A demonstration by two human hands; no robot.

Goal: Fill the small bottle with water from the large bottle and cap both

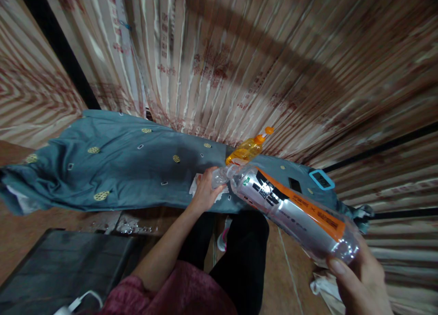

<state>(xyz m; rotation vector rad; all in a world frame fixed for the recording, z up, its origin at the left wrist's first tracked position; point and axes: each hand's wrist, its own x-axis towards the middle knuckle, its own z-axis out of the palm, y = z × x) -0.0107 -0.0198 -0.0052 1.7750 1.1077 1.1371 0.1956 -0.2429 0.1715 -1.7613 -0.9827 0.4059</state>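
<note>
My right hand (361,283) grips the base of a large clear plastic bottle (294,210) with a silver, black and orange label. The bottle lies tilted, its neck pointing left towards my left hand (205,189). That hand is closed round a small clear container (219,175) held at the big bottle's mouth, above a white tissue (195,185) on the blue cloth. Just behind the two stands an orange liquid bottle (248,150) with an orange nozzle cap, leaning to the right.
A table under a blue patterned cloth (119,169) runs across the view, with striped curtains (239,55) behind. A blue-rimmed flat object (321,179) and a small black item (294,185) lie at its right end. A dark box (68,265) sits lower left, and white cloth (321,287) lies on the floor.
</note>
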